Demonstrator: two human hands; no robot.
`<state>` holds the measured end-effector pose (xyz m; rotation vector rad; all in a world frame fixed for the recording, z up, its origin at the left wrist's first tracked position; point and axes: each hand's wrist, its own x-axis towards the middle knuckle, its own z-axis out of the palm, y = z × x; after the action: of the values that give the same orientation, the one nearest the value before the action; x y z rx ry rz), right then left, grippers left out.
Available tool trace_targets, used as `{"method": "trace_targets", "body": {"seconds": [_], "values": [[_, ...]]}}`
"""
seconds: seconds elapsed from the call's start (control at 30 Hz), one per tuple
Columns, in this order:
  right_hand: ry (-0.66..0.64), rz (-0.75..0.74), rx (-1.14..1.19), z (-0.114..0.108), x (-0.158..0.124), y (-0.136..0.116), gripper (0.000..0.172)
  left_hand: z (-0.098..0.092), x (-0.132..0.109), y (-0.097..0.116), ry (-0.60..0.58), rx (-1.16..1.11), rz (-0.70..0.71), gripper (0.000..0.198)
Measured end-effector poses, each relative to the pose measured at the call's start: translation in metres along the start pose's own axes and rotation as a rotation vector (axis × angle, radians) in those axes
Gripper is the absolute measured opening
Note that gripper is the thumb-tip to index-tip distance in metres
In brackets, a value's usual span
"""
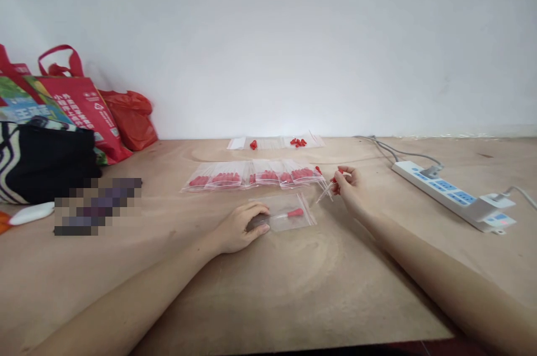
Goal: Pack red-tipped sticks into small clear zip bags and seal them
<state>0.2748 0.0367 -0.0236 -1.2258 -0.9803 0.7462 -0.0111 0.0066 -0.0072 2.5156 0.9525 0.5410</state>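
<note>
On the table lies a clear zip-lock bag with one red-bulbed dropper inside. My left hand grips its left end, thumb and fingers curved round the plastic. To the right, my right hand is closed on droppers with thin clear tubes that point down and left; red bulbs show at its fingertips. How many it holds is partly hidden. Just behind, a row of filled bags with red-bulbed droppers lies side by side. One red bulb sits at that row's right end.
Loose red bulbs and clear tubes lie on plastic near the wall. A white power strip with plugs and grey cables is at the right. Red shopping bags, a black bag and a white object stand or lie at the left.
</note>
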Motion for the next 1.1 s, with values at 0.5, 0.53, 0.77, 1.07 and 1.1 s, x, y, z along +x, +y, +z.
{"method": "trace_targets", "body": {"seconds": [0.5,0.53,0.77,1.07,1.1], "values": [[0.053,0.135,0.206,0.017,-0.021,0.002,0.034,-0.001,0.000,0.000,-0.020,0.025,-0.028,0.028],[0.022,0.158,0.230,0.021,-0.026,0.002,0.035,-0.001,-0.001,0.001,-0.023,0.029,-0.049,0.030],[-0.093,0.104,0.272,0.025,-0.038,-0.002,0.041,0.000,-0.003,0.002,-0.019,0.000,-0.096,0.038],[0.097,-0.039,0.106,-0.002,-0.014,0.004,0.033,0.000,-0.003,0.002,-0.026,-0.002,-0.110,0.039],[0.082,-0.016,0.131,0.001,-0.017,0.005,0.033,0.000,-0.003,0.002,-0.024,-0.002,-0.110,0.039]]}}
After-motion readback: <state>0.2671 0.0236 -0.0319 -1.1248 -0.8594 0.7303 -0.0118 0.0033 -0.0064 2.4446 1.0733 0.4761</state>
